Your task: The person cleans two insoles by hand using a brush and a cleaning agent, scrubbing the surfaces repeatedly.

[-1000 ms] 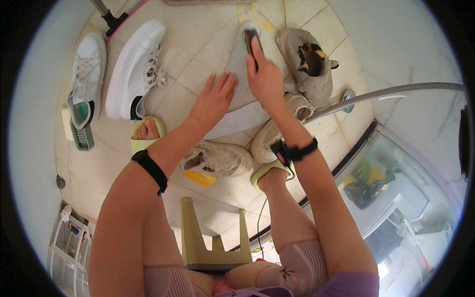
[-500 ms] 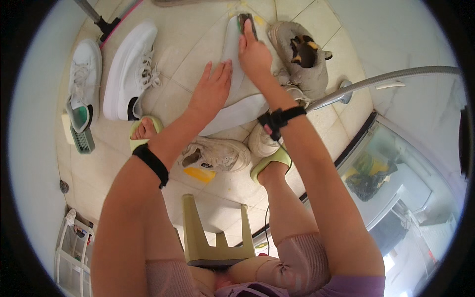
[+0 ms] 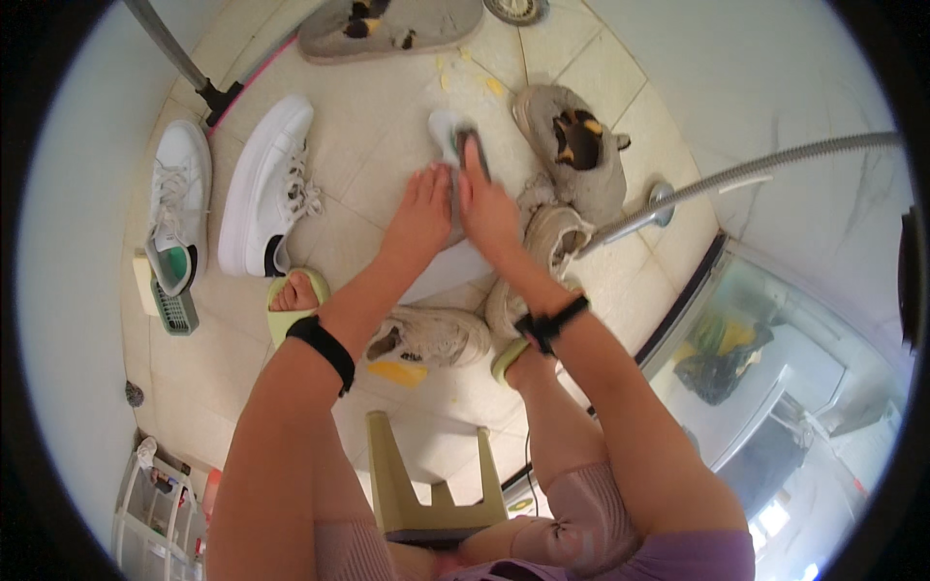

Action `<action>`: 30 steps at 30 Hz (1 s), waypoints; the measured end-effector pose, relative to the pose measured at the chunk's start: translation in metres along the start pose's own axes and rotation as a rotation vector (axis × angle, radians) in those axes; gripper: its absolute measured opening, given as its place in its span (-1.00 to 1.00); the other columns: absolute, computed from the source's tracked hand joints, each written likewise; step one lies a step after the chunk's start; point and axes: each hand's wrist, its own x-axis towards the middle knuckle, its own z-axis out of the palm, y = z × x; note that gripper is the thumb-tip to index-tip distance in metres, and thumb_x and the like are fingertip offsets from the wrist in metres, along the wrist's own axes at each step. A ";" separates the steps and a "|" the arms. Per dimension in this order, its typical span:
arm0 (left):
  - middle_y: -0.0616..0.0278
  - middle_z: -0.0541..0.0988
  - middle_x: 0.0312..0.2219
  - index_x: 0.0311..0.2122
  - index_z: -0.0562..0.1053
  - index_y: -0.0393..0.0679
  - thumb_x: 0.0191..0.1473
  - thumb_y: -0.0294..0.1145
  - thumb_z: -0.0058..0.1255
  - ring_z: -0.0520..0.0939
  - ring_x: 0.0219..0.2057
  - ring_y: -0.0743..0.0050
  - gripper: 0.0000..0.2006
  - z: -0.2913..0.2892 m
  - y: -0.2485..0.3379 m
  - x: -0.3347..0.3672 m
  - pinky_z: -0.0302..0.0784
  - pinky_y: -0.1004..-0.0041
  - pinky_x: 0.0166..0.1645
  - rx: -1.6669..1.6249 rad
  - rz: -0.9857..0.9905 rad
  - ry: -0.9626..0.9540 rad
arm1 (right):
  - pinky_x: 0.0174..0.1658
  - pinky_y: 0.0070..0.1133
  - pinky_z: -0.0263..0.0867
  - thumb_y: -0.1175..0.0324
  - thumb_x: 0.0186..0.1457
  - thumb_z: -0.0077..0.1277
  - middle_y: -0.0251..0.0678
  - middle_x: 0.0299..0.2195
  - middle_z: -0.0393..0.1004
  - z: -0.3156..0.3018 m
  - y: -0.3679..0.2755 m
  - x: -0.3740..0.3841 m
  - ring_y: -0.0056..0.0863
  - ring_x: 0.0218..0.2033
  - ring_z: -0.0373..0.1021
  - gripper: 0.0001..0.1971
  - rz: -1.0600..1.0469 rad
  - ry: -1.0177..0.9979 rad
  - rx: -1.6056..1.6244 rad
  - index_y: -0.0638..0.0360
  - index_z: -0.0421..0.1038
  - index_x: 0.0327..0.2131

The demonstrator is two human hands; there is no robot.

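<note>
Near the middle of the floor lies a long white insole (image 3: pixel 445 126), partly hidden under my hands. My left hand (image 3: pixel 421 213) rests flat on it with the fingers stretched out. In my right hand (image 3: pixel 487 213) is a dark scrubbing brush (image 3: pixel 473 143), blurred, with the index finger laid along its back; it is on the insole's far part. A second white insole (image 3: pixel 444 274) lies crosswise just below my wrists. Around it stand two dirty off-white sneakers, one (image 3: pixel 446 337) in front of me and the other (image 3: pixel 555 237) to the right, partly behind my right forearm.
Two white sneakers (image 3: pixel 260 189) stand at left, by a green plastic basket (image 3: pixel 175 310). Grey slippers lie at right (image 3: pixel 544 111) and far back (image 3: pixel 417 27). A metal hose (image 3: pixel 765 169) reaches in from the right; a squeegee (image 3: pixel 221 100) stands far left. A green stool (image 3: pixel 387 474) is near me.
The view has shifted, so the floor things sit lower in it. My right hand has drawn the brush toward me from the insole's far tip. My left hand stays on the insole.
</note>
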 end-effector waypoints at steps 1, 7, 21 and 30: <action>-0.20 0.23 0.25 0.13 0.32 -0.55 0.10 -0.46 -0.09 0.25 0.28 -0.09 -0.50 -0.001 0.003 0.006 0.16 0.07 0.36 -0.080 0.014 -0.028 | -0.48 -0.16 0.38 0.16 0.33 -0.21 0.22 -0.37 0.52 0.002 0.018 -0.018 0.05 -0.52 0.48 -0.43 -0.037 -0.028 0.008 -0.07 0.02 0.36; -0.17 0.22 0.27 0.14 0.33 -0.50 0.12 -0.44 -0.08 0.25 0.30 -0.06 -0.50 -0.017 0.022 0.028 0.17 0.06 0.35 -0.022 0.079 -0.005 | -0.48 -0.23 0.41 0.20 0.32 -0.16 0.03 -0.52 0.53 -0.052 0.032 0.100 -0.01 -0.56 0.46 -0.42 0.017 0.184 -0.163 -0.06 0.01 0.37; -0.09 0.31 0.24 0.15 0.37 -0.42 0.12 -0.39 -0.09 0.30 0.27 0.00 -0.50 0.001 0.010 0.029 0.16 0.06 0.35 0.010 -0.030 0.048 | -0.54 -0.22 0.35 0.12 0.30 -0.10 -0.06 -0.53 0.43 -0.018 0.013 0.057 -0.06 -0.60 0.43 -0.47 -0.108 0.283 -0.082 -0.49 0.12 0.31; -0.15 0.11 0.33 0.21 0.25 -0.50 0.12 -0.48 -0.12 0.21 0.32 0.00 -0.46 -0.016 0.007 0.029 0.22 0.25 0.35 -0.142 0.039 -0.002 | -0.46 -0.16 0.39 0.07 0.30 -0.14 0.03 -0.53 0.47 -0.037 0.029 0.091 0.02 -0.53 0.46 -0.45 -0.114 0.131 -0.177 -0.48 0.08 0.34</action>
